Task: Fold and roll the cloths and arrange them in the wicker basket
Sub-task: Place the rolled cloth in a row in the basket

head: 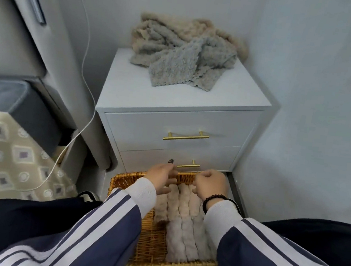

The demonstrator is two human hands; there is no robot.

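Down on the floor in front of a white two-drawer cabinet (180,120), a person in a navy jacket with white-striped sleeves (98,222) reaches both hands into a wicker basket (151,239). Rolled beige cloths (183,225) lie side by side along the basket's right half, running from its near rim to its far rim, while the left half shows bare wicker. The left hand (160,179) rests at the far end of the rolls, fingers curled over the cloth just beside the basket's far rim; whether it truly grips the cloth cannot be told. The right hand (211,186), with a dark bead bracelet (214,200) on its wrist, has its fingers curled down onto the ends of the rolls near the same rim. The two hands sit close together but apart. On top of the cabinet, pushed toward the wall, a loose heap of unfolded grey and beige cloths (183,53) lies crumpled. A white cable (87,92) hangs down the wall left of the cabinet, trailing across a patterned bedspread (14,158).
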